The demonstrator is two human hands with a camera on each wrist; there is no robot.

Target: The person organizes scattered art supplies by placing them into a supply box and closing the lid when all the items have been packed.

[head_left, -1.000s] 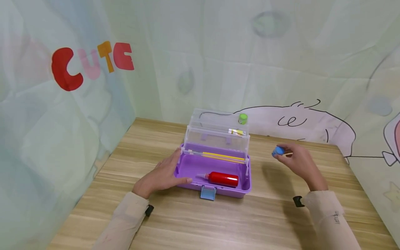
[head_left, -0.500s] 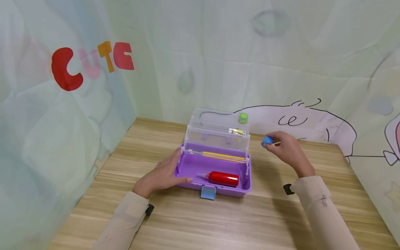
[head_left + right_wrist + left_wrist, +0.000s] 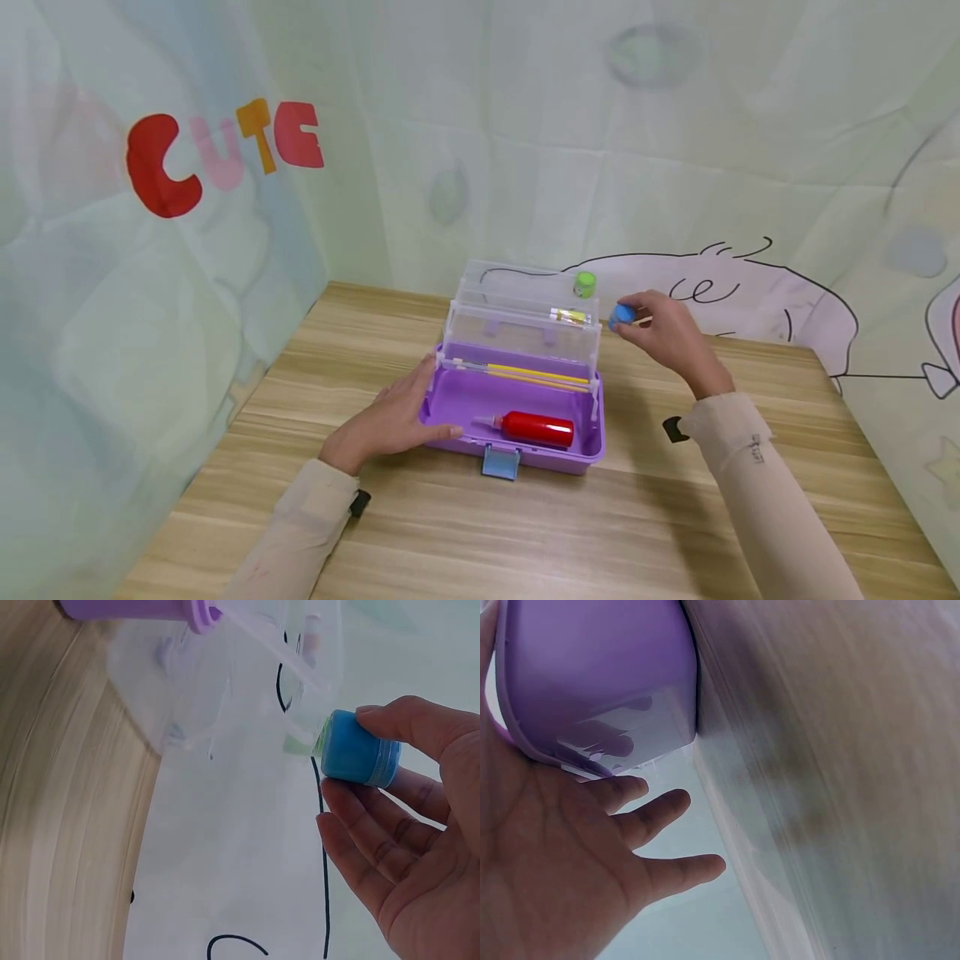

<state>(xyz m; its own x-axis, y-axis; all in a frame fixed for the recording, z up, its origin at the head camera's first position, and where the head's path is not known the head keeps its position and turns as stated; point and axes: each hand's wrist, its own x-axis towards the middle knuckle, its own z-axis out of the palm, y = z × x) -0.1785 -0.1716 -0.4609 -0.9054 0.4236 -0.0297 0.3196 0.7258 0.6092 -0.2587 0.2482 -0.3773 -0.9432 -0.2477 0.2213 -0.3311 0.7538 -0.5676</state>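
Observation:
My right hand (image 3: 671,337) pinches a small blue paint jar (image 3: 621,316) between thumb and fingers, in the air just right of the clear upper trays (image 3: 510,331). In the right wrist view the blue jar overlaps a green shape behind it. My left hand (image 3: 386,421) spans the left end of the purple box (image 3: 551,460), thumb along the front rim, other fingers extended along its side. The box's lid is raised. Inside lies a red squeeze bottle (image 3: 536,428); two paintbrushes (image 3: 536,376) lie in the lowest tray.
A green-lidded paint jar (image 3: 585,285) sits in the top tray, and a yellow-labelled tube (image 3: 570,317) in the one below. A blue latch (image 3: 501,462) hangs off the box front. Printed cloth walls (image 3: 510,192) border the wooden table (image 3: 480,542) at left, back and right.
My right hand has carried the blue paint jar left and toward the back, close to the upper trays. The left hand and the box have stayed in place.

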